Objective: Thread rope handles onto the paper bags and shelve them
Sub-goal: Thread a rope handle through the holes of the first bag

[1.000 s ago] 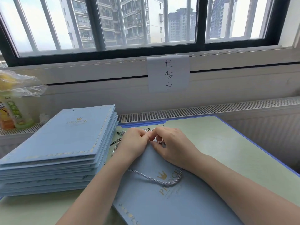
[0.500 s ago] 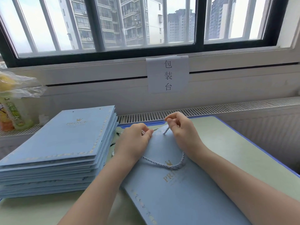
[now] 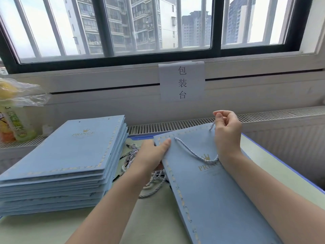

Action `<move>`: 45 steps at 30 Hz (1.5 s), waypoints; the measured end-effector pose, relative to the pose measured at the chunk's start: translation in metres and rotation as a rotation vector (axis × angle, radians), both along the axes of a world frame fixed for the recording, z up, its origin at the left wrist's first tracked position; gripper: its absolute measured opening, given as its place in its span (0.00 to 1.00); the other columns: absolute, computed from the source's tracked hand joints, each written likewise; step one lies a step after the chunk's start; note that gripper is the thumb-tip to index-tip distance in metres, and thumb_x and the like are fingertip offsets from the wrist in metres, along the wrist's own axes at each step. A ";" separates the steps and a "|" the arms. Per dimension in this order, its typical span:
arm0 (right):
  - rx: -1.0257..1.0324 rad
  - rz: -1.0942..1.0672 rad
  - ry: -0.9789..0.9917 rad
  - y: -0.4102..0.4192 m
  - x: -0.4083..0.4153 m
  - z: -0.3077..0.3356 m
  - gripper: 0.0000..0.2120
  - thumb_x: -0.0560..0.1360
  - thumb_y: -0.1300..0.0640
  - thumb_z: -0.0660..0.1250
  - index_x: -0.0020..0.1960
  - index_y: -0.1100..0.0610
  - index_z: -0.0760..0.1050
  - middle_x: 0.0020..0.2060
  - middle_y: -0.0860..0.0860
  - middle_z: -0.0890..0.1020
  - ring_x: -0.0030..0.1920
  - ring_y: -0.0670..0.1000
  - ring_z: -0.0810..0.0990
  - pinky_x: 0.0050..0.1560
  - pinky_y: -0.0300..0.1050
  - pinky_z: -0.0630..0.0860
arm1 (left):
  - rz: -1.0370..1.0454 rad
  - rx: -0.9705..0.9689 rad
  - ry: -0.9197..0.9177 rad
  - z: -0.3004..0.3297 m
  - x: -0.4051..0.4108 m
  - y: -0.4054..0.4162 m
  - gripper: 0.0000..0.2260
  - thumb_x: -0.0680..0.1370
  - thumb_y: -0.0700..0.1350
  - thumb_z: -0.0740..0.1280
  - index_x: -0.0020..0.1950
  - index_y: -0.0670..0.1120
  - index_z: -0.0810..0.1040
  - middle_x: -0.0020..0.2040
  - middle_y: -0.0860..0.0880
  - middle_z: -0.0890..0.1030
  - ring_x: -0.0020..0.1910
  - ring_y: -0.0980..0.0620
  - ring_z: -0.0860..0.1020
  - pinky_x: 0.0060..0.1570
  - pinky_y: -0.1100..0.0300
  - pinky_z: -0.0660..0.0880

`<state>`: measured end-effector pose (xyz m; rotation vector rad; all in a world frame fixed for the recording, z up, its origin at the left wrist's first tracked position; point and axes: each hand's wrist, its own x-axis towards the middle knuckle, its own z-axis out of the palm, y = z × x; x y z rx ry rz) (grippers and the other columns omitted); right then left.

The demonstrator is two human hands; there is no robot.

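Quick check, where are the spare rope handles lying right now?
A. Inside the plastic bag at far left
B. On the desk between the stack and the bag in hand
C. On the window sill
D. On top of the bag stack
B: the loose rope handles lie on the desk between the stack of bags and the bag being threaded, partly behind the left hand.

One head-worn wide-angle view looks forward and down, close over the counter (image 3: 274, 166), facing the window (image 3: 158, 25) straight ahead.
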<state>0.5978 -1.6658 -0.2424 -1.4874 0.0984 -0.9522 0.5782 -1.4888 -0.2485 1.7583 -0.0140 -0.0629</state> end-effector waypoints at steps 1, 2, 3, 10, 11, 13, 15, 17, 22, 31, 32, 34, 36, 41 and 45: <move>-0.004 0.019 0.018 0.001 -0.001 0.000 0.06 0.80 0.64 0.58 0.48 0.59 0.73 0.31 0.48 0.70 0.24 0.38 0.69 0.28 0.29 0.64 | -0.010 -0.022 -0.001 -0.001 0.000 0.001 0.11 0.81 0.47 0.62 0.49 0.39 0.77 0.41 0.44 0.80 0.34 0.50 0.78 0.30 0.63 0.76; 0.014 0.060 0.043 0.002 -0.001 0.001 0.07 0.80 0.64 0.58 0.47 0.57 0.73 0.30 0.48 0.70 0.23 0.39 0.68 0.27 0.30 0.65 | 0.008 -0.035 -0.021 -0.001 0.000 0.001 0.10 0.81 0.45 0.61 0.47 0.39 0.76 0.39 0.43 0.78 0.32 0.50 0.76 0.29 0.64 0.73; 0.075 0.139 0.072 0.003 -0.001 0.001 0.08 0.80 0.65 0.58 0.45 0.57 0.72 0.30 0.49 0.70 0.23 0.40 0.68 0.27 0.31 0.66 | 0.052 -0.049 -0.052 -0.004 0.004 0.003 0.10 0.81 0.45 0.61 0.46 0.39 0.75 0.39 0.43 0.77 0.33 0.49 0.74 0.31 0.63 0.71; 0.054 0.607 0.342 0.019 -0.006 -0.004 0.07 0.78 0.67 0.61 0.45 0.61 0.76 0.32 0.52 0.72 0.25 0.44 0.68 0.25 0.34 0.66 | 0.464 -0.075 -0.280 -0.002 0.010 0.017 0.18 0.82 0.46 0.57 0.57 0.29 0.69 0.43 0.44 0.73 0.45 0.46 0.71 0.52 0.42 0.71; 0.054 0.610 0.342 0.020 -0.006 -0.005 0.07 0.78 0.67 0.61 0.45 0.61 0.76 0.32 0.52 0.72 0.26 0.44 0.68 0.25 0.34 0.66 | 0.513 -0.066 -0.306 -0.003 0.010 0.019 0.17 0.82 0.46 0.56 0.56 0.30 0.69 0.41 0.46 0.70 0.43 0.48 0.68 0.48 0.44 0.70; 0.056 0.591 0.330 0.021 -0.006 -0.004 0.07 0.79 0.67 0.61 0.46 0.61 0.77 0.33 0.52 0.72 0.27 0.45 0.67 0.26 0.33 0.67 | 0.574 -0.057 -0.331 -0.002 0.009 0.018 0.12 0.83 0.45 0.55 0.45 0.38 0.67 0.37 0.49 0.65 0.40 0.49 0.64 0.38 0.52 0.63; 0.045 0.565 0.317 0.020 -0.006 -0.004 0.07 0.79 0.66 0.60 0.46 0.61 0.77 0.34 0.53 0.73 0.28 0.46 0.68 0.27 0.34 0.67 | 0.594 -0.057 -0.349 0.001 0.004 0.014 0.14 0.83 0.45 0.54 0.38 0.44 0.61 0.36 0.49 0.64 0.35 0.49 0.62 0.32 0.56 0.61; -0.053 0.499 0.302 0.019 -0.006 -0.004 0.08 0.79 0.65 0.60 0.46 0.58 0.77 0.36 0.53 0.76 0.31 0.47 0.72 0.33 0.35 0.71 | 0.613 -0.068 -0.393 0.001 0.001 0.010 0.13 0.83 0.46 0.54 0.40 0.43 0.62 0.35 0.49 0.64 0.33 0.51 0.62 0.32 0.57 0.59; -0.911 0.190 0.157 0.025 -0.009 -0.016 0.14 0.79 0.48 0.58 0.54 0.54 0.78 0.58 0.48 0.75 0.61 0.49 0.69 0.59 0.45 0.65 | 0.609 -0.175 -0.492 0.002 -0.002 0.005 0.13 0.83 0.48 0.54 0.39 0.48 0.61 0.36 0.50 0.65 0.34 0.53 0.64 0.38 0.57 0.62; -1.368 0.229 0.220 0.048 -0.033 -0.006 0.41 0.71 0.31 0.53 0.77 0.53 0.52 0.76 0.49 0.56 0.74 0.49 0.54 0.71 0.48 0.55 | 0.509 -0.530 -0.401 0.002 0.005 0.007 0.08 0.73 0.53 0.62 0.48 0.51 0.73 0.54 0.45 0.80 0.56 0.43 0.78 0.60 0.40 0.73; -1.392 0.187 0.197 0.048 -0.033 -0.008 0.37 0.74 0.38 0.59 0.77 0.54 0.52 0.75 0.50 0.58 0.74 0.51 0.56 0.70 0.50 0.58 | 0.503 -0.541 -0.408 0.002 0.005 0.007 0.09 0.73 0.54 0.62 0.48 0.51 0.73 0.53 0.45 0.80 0.56 0.43 0.79 0.60 0.40 0.74; -1.344 0.097 0.113 0.046 -0.031 -0.010 0.30 0.73 0.61 0.64 0.74 0.56 0.60 0.71 0.53 0.67 0.69 0.57 0.66 0.62 0.53 0.68 | 0.462 -0.558 -0.426 0.003 0.004 0.006 0.07 0.76 0.52 0.63 0.49 0.50 0.74 0.52 0.45 0.80 0.54 0.44 0.79 0.58 0.43 0.75; -1.239 0.055 0.034 0.042 -0.027 -0.009 0.30 0.68 0.73 0.61 0.68 0.57 0.68 0.62 0.54 0.76 0.61 0.58 0.73 0.51 0.55 0.76 | 0.364 -0.580 -0.447 0.006 0.001 0.003 0.08 0.80 0.51 0.61 0.51 0.48 0.73 0.51 0.43 0.80 0.51 0.45 0.80 0.52 0.49 0.78; -0.968 -0.119 -0.161 0.026 -0.015 -0.004 0.25 0.69 0.76 0.62 0.62 0.59 0.75 0.49 0.54 0.83 0.47 0.57 0.80 0.40 0.47 0.76 | 0.096 -0.432 -0.440 0.009 -0.005 -0.006 0.15 0.82 0.52 0.54 0.50 0.42 0.73 0.47 0.43 0.84 0.39 0.46 0.83 0.36 0.60 0.79; -0.639 -0.160 -0.243 0.011 -0.012 0.008 0.10 0.75 0.68 0.63 0.56 0.64 0.74 0.39 0.53 0.82 0.36 0.50 0.76 0.37 0.38 0.66 | 0.138 -0.105 -0.436 -0.005 -0.002 -0.006 0.08 0.82 0.40 0.57 0.48 0.43 0.75 0.47 0.44 0.82 0.46 0.48 0.81 0.46 0.60 0.78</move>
